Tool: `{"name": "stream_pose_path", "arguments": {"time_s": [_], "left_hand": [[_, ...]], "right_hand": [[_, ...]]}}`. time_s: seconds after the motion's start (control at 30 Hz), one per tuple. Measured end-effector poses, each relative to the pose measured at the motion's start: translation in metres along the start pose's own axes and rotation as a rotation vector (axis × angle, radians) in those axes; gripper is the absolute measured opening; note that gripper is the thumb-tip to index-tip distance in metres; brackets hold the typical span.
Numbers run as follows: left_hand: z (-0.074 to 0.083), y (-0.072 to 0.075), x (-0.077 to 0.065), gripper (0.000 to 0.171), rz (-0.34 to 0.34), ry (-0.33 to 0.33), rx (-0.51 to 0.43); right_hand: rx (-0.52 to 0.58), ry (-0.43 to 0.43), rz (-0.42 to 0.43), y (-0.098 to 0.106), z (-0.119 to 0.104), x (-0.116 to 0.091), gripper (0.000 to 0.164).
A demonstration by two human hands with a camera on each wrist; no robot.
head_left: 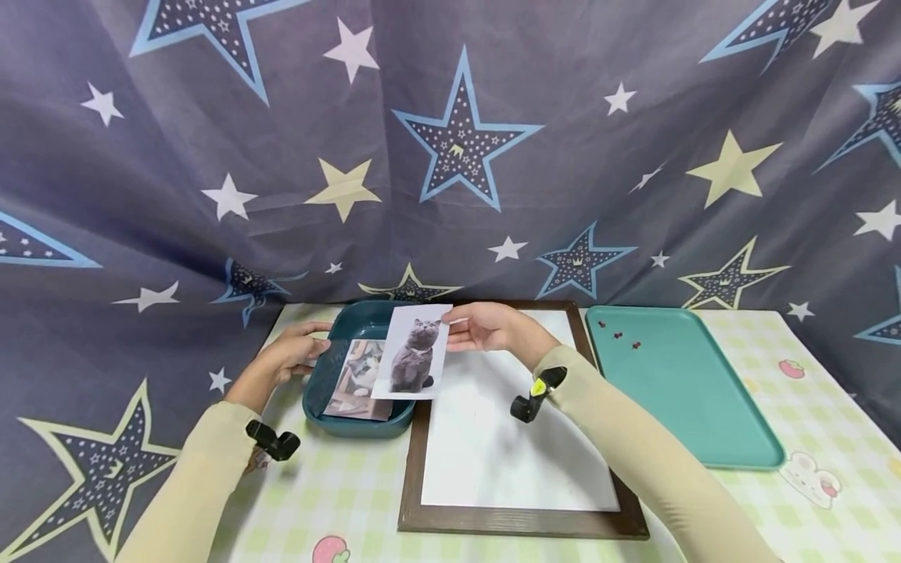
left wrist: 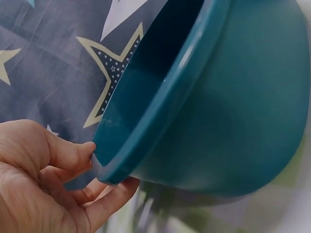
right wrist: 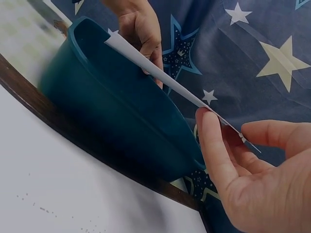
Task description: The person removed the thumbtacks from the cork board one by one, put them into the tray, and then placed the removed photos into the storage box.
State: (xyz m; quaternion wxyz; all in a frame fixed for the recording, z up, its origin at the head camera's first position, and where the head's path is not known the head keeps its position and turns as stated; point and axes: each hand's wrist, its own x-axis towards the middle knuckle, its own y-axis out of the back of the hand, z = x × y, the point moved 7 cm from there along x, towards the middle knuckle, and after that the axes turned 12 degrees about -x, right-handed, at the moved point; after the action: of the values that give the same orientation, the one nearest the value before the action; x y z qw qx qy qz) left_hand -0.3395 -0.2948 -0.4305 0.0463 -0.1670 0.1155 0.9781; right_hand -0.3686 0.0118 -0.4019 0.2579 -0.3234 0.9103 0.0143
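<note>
My right hand (head_left: 482,326) pinches the right edge of a photo print of a grey cat (head_left: 414,356), held over the right side of a teal plastic basin (head_left: 338,426). In the right wrist view the print (right wrist: 155,72) appears nearly edge-on between thumb and fingers (right wrist: 214,141). Another photo, of a cat in a brownish scene (head_left: 352,391), lies in the basin, partly covered by the first. My left hand (head_left: 292,352) grips the basin's left rim, its thumb at the rim and fingers beneath, as the left wrist view shows (left wrist: 63,179).
A brown-framed white board (head_left: 493,446) lies right of the basin, which overlaps its left edge. Further right is a turquoise tray (head_left: 690,383) with several red push pins (head_left: 618,335). A checked cloth (head_left: 281,508) covers the table; a star-patterned curtain (head_left: 436,234) hangs behind.
</note>
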Motion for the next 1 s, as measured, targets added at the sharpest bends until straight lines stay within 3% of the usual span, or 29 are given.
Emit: {"name": "stream_pose_path", "arguments": {"time_s": [1.0], "left_hand": [[-0.002, 0.001, -0.003, 0.056, 0.013, 0.018, -0.001]], "right_hand": [[-0.019, -0.059, 0.006, -0.017, 0.01, 0.017, 0.009]]}}
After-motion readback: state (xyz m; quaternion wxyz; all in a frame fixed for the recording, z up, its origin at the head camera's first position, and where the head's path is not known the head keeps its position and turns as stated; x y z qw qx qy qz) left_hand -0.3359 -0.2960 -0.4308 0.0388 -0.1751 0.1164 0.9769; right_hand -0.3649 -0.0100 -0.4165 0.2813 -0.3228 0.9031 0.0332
